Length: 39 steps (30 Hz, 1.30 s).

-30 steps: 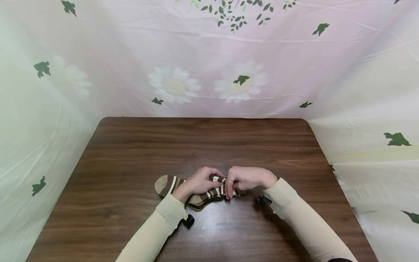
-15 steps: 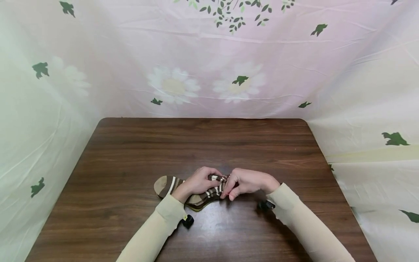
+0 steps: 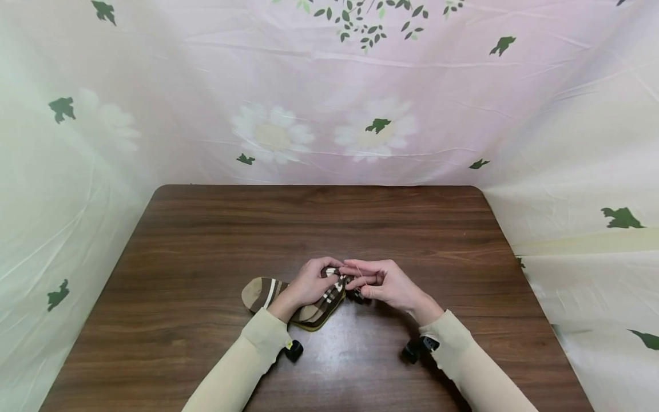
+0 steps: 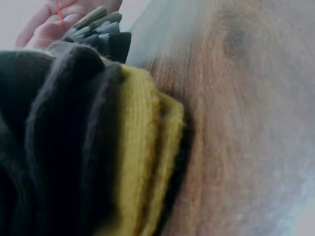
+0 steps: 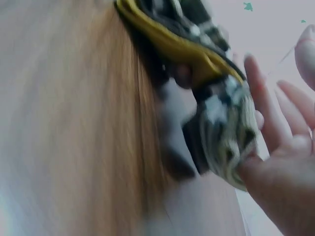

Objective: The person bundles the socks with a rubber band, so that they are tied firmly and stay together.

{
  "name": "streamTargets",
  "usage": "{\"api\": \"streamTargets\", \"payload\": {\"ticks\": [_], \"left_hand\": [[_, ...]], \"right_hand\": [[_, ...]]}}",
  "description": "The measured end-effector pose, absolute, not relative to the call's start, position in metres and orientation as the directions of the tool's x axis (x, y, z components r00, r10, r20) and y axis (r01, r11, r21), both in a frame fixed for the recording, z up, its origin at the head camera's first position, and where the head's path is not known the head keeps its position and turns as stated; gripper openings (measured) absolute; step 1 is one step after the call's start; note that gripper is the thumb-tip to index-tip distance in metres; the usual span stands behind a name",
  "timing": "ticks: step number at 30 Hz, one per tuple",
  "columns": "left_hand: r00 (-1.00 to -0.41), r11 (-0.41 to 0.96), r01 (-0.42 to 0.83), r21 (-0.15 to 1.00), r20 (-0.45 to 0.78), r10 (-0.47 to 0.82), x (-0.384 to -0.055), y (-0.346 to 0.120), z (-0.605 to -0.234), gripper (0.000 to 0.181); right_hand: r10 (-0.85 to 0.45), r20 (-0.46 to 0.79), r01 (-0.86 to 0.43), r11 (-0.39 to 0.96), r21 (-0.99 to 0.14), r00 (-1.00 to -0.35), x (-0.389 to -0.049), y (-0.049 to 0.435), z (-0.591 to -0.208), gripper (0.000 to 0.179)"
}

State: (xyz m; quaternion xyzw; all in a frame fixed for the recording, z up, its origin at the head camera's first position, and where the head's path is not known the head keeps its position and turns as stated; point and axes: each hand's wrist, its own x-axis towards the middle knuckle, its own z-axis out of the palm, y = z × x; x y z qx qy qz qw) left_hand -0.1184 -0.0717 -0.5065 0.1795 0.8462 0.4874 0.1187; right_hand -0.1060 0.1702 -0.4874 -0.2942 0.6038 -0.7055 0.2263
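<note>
A bundle of brown striped socks (image 3: 257,293) with beige toes lies near the table's middle. A mustard sock edge (image 4: 140,142) shows under the dark layers. My left hand (image 3: 309,286) grips the bundle partway along, thumb on top. At the cuff end, my right hand (image 3: 390,286) has its fingers spread with a thin reddish rubber band (image 3: 361,273) strung across them. The right wrist view has its thumb against the stacked cuffs (image 5: 226,137), which stand off the table there. Part of the band is hidden among the fingers and socks.
The brown wooden table (image 3: 319,223) has a patterned curtain (image 3: 329,80) behind it and on both sides. A small black camera (image 3: 294,350) sits at the left wrist, another camera (image 3: 418,349) at the right.
My right hand has turned from pinching at the near side of the cuffs to spreading its fingers beside them. The cuff end has shifted and lifted; my left hand stays on the socks.
</note>
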Motion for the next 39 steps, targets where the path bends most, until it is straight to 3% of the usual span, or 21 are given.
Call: {"api": "streamTargets", "payload": {"ticks": [5, 9, 13, 17, 25, 28, 34, 39], "left_hand": [[-0.934, 0.406, 0.151, 0.901, -0.004, 0.357, -0.116, -0.073, -0.508, 0.027], [-0.934, 0.398, 0.169, 0.902, 0.017, 0.358, -0.115, -0.074, -0.508, 0.032], [-0.915, 0.321, 0.133, 0.938, -0.008, 0.403, -0.115, -0.075, -0.505, 0.037], [-0.883, 0.268, 0.038, 0.963, -0.094, 0.460, -0.119, -0.075, -0.501, 0.032], [-0.840, 0.331, -0.036, 0.943, -0.208, 0.501, -0.123, -0.071, -0.496, 0.031], [-0.826, 0.322, -0.054, 0.945, -0.223, 0.517, -0.121, -0.071, -0.494, 0.030], [-0.860, 0.255, -0.083, 0.963, -0.199, 0.469, -0.117, -0.070, -0.491, 0.033], [-0.932, 0.347, 0.023, 0.938, -0.105, 0.347, -0.114, -0.069, -0.488, 0.028]], "right_hand": [[-0.530, 0.137, 0.061, -0.339, -0.939, -0.837, -0.096, 0.157, -0.491, 0.070], [-0.469, 0.097, 0.138, -0.441, -0.887, -0.878, -0.093, 0.151, -0.495, 0.060], [-0.479, 0.079, 0.158, -0.435, -0.887, -0.874, -0.094, 0.150, -0.495, 0.055], [-0.531, 0.072, 0.168, -0.389, -0.906, -0.844, -0.097, 0.149, -0.493, 0.060], [-0.610, 0.080, 0.146, -0.311, -0.939, -0.788, -0.093, 0.152, -0.494, 0.070], [-0.589, 0.144, 0.088, -0.347, -0.934, -0.796, -0.090, 0.151, -0.494, 0.062], [-0.494, 0.272, 0.027, -0.516, -0.856, -0.826, -0.085, 0.148, -0.492, 0.032], [-0.370, 0.263, 0.007, -0.591, -0.807, -0.891, -0.080, 0.141, -0.489, 0.040]]}}
